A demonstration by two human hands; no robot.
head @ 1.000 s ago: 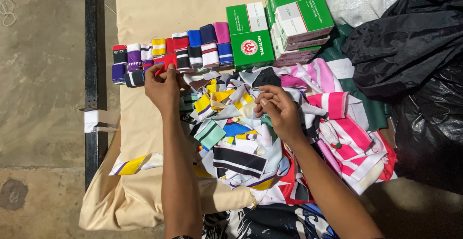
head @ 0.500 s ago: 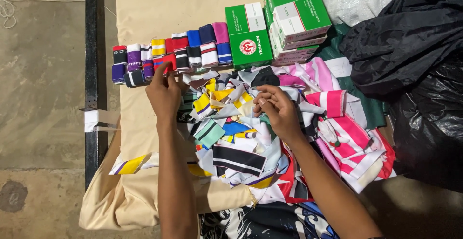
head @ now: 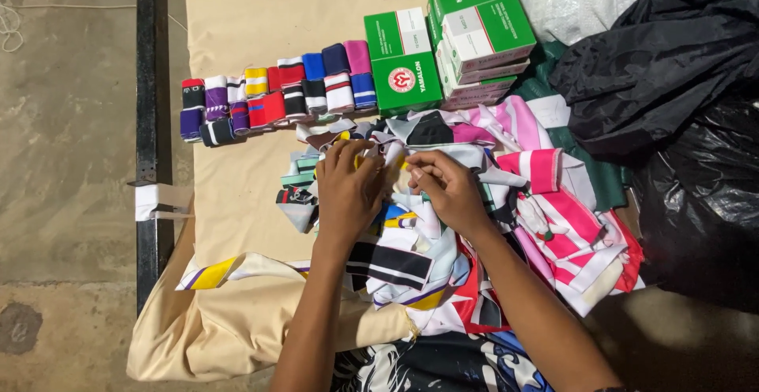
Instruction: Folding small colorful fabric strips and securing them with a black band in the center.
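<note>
Both hands, left [head: 348, 190] and right [head: 447, 190], pinch fabric strips in the mixed pile [head: 443, 226], near the rolled row [head: 277, 95] of sorted pieces

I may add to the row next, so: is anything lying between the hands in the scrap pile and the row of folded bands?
Nothing visible. Left hand and right hand rest on the fabric pile; only bare beige cloth and pile edges separate them from the folded bands.

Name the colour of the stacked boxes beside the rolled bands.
Green boxes with white panels, seen in the head view.
</note>
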